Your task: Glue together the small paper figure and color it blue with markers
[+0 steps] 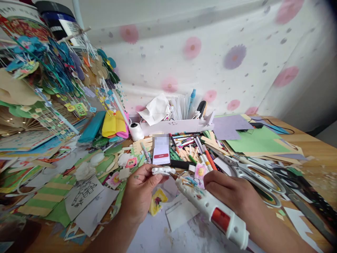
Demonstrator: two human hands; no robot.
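My left hand (140,189) pinches a small white scalloped piece (163,170) between thumb and fingers, above the middle of the table. My right hand (231,189) is wrapped round a white hot glue gun (210,207) with a red window in its side. The gun's nozzle meets the right end of the white piece; whether it touches is hard to tell. Below lies a yellow paper flower (158,201) with a dark centre. Beside the gun is a pink flower piece with a yellow middle (201,172). The gun's trigger is hidden by my fingers.
A phone (161,151) stands behind my hands, near a white box (176,125) of tools. Large scissors (252,175) and a metal ruler (308,211) lie right. Pens and paper scraps cover the table. Paper ornaments hang from a rack (116,105) at left.
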